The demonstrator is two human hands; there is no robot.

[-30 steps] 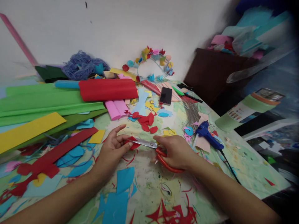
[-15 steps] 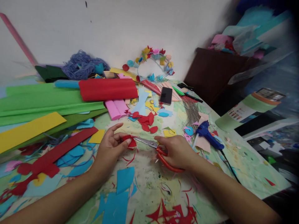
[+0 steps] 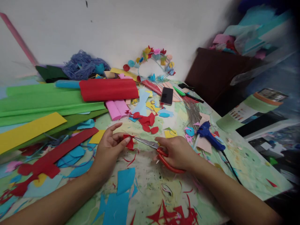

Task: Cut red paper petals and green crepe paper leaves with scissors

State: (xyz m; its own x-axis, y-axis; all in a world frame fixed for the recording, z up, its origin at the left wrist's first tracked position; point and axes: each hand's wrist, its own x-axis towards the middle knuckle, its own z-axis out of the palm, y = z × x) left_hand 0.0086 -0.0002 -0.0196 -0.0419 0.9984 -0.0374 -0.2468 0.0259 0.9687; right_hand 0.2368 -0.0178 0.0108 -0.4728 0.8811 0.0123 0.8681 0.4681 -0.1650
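My left hand [image 3: 112, 144] pinches a small red paper piece [image 3: 130, 143] between thumb and fingers, above the middle of the table. Closed around the orange handles of the scissors [image 3: 150, 143] is my right hand [image 3: 179, 152]. The scissor blades point left, with their tips at the upper edge of the red piece. Beyond the hands lie several cut red petals [image 3: 149, 121]. Thin red trimmings [image 3: 130, 161] are just below the paper piece. Nearer the front edge are blue paper pieces [image 3: 116, 207] and a heap of red scraps [image 3: 173, 216].
Rolls of green [image 3: 47, 99] and red paper [image 3: 109, 89] lie at the left and back. A phone [image 3: 167, 96], a flower wreath [image 3: 156, 64] and blue yarn [image 3: 82, 65] sit farther back. At the right are a blue glue gun [image 3: 209, 136] with its cord and a green bottle [image 3: 248, 111].
My left hand has shifted slightly left with the red piece, which is turned a little. The right hand and scissors have hardly moved.
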